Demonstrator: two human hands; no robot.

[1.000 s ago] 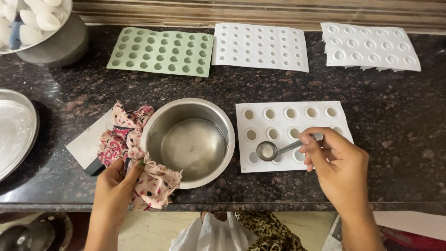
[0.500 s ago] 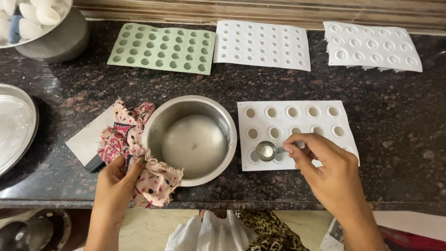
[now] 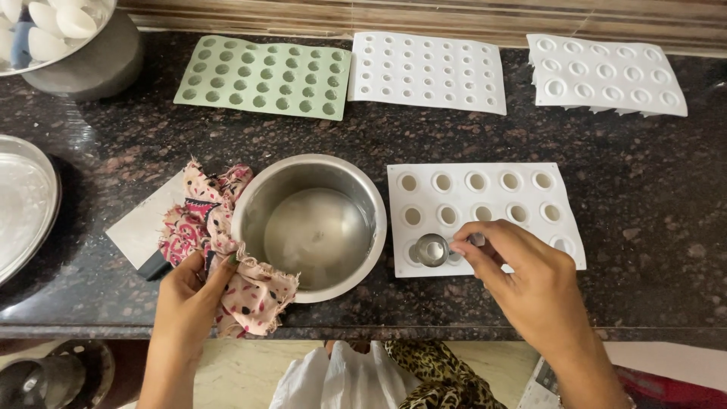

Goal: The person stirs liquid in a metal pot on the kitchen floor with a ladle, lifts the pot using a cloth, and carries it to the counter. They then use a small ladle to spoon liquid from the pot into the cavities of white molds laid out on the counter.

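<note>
Fingers: the right hand (image 3: 530,291) is pinching the short handle of a small steel measuring spoon (image 3: 432,249) between thumb and fingertips; the left hand (image 3: 189,303) is gripping a patterned pink cloth (image 3: 227,250), fingers closed around it.
Spoon: its bowl is hovering over a cavity in the near row of the white mould tray (image 3: 485,216), at the tray's left side.
Doing it well: I think the spoon is needing to stay level and centred over one cavity, tipping slowly, so that nothing is running onto the tray's flat surface.
Steel bowl (image 3: 310,227): standing between the two hands, touching the cloth; some pale liquid is lying in the bottom.
Counter (image 3: 651,227): dark speckled stone.
Far side: a green mould tray (image 3: 265,76) and two more white mould trays (image 3: 428,72) (image 3: 606,74) are lying in a row by the wall.
</note>
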